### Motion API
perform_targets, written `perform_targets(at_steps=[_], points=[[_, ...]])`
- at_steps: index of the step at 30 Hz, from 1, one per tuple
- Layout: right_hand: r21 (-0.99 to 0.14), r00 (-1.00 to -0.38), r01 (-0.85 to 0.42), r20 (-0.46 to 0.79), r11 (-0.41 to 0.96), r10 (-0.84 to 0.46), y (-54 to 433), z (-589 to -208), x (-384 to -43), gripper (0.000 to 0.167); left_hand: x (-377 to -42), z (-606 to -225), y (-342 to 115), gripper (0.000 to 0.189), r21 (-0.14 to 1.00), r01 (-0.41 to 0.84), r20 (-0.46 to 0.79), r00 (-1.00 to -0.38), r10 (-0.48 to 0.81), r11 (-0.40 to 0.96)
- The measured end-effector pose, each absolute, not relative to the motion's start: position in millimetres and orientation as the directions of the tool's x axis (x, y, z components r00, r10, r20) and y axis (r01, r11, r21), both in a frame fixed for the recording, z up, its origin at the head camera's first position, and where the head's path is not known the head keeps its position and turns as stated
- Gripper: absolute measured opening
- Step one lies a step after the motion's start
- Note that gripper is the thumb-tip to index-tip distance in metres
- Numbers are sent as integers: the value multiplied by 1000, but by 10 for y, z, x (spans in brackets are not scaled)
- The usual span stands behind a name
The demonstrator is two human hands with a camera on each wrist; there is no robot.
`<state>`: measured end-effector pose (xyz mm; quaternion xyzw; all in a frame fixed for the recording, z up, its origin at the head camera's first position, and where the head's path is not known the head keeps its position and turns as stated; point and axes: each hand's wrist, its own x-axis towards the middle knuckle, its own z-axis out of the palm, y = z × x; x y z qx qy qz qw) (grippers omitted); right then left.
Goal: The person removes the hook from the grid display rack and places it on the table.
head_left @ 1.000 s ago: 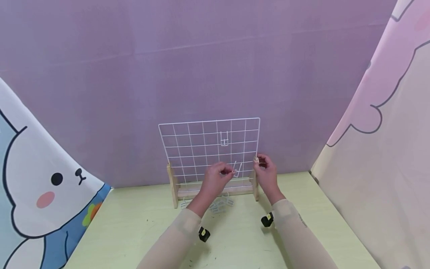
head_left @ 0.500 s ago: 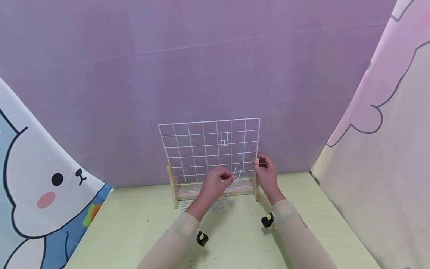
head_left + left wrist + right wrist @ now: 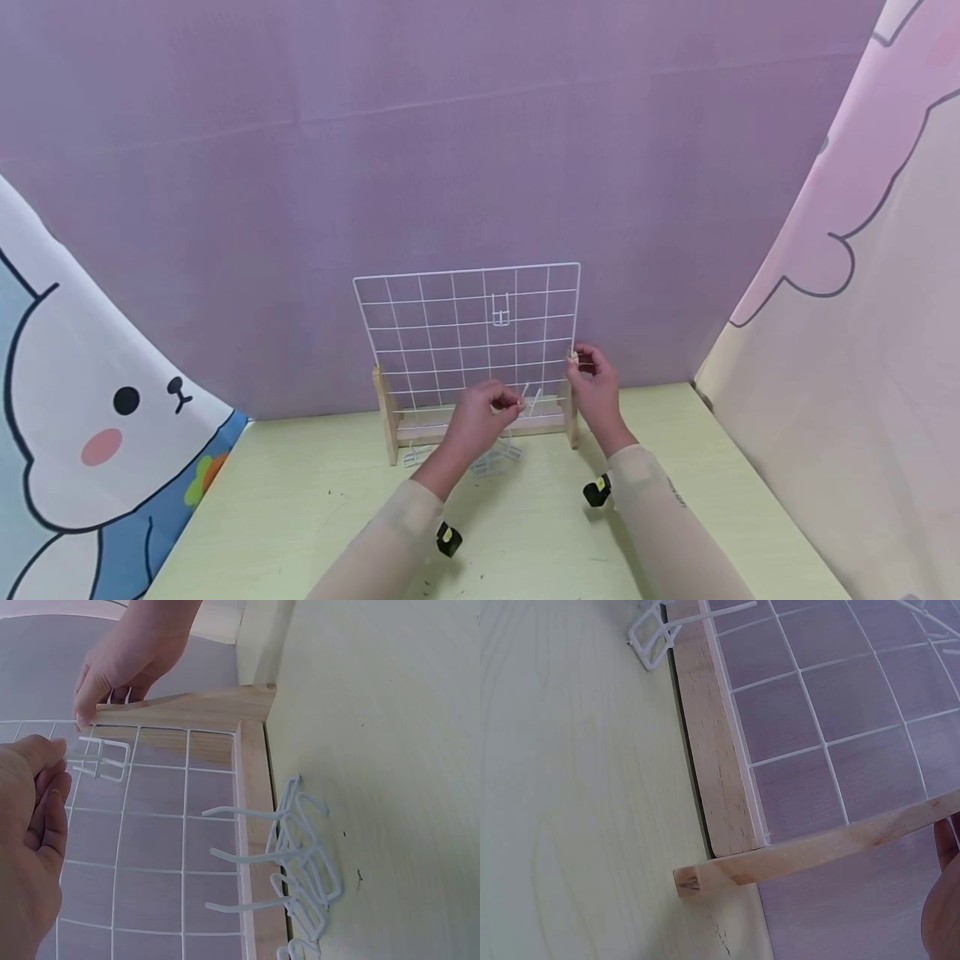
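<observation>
My left hand [image 3: 480, 414] pinches the end of a white wire hook [image 3: 112, 759] with thumb and fingers. That hook is held in front of the lower right part of a white wire grid panel [image 3: 465, 271], its two prongs pointing up in the head view. The panel stands upright in a wooden stand [image 3: 385, 408]. My right hand [image 3: 597, 392] grips the top of the stand's right post [image 3: 180, 711], by the panel's edge. Another white hook [image 3: 501, 317] hangs on the grid, high and right of centre.
Several white wire hooks [image 3: 304, 862] lie in a pile on the pale table [image 3: 300, 517] at the stand's front, partly behind my left forearm. A purple backdrop [image 3: 465, 167] rises behind the panel, and printed cloths [image 3: 112, 367] slope at both sides.
My left hand has lowered a little with the hook, whose prongs now sit lower against the grid. The right hand, the panel and the hanging hook stay where they were.
</observation>
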<state>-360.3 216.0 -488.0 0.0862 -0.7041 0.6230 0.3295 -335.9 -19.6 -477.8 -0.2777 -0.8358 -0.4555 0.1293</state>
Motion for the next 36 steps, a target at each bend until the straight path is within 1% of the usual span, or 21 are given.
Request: perform_targets(at_steps=[6,11,20,25,36], points=[[-841,-789,-503,541,199,292,2162,-4874,-3600,23,-3365,-4833,-226,6,694,582,457,-811,366,424],[-846,-794,-498,533,191,292,2158,-4871,-3600,23,-3360,-4894,-251,2,706,581,446,-809,384,404],[-846,-795,-496,534,198,288,2168,-4865,-3594,25,-3339,-4984,-271,9,694,577,436,-813,387,430],[-851,-802,-492,525,184,286,2178,-4857,-3596,25,-3330,-5014,-275,9,697,579,429,-810,400,424],[-837,-786,-512,548,196,287,2171,-4869,-3602,23,-3323,-5079,-284,7,709,565,398,-815,421,422]])
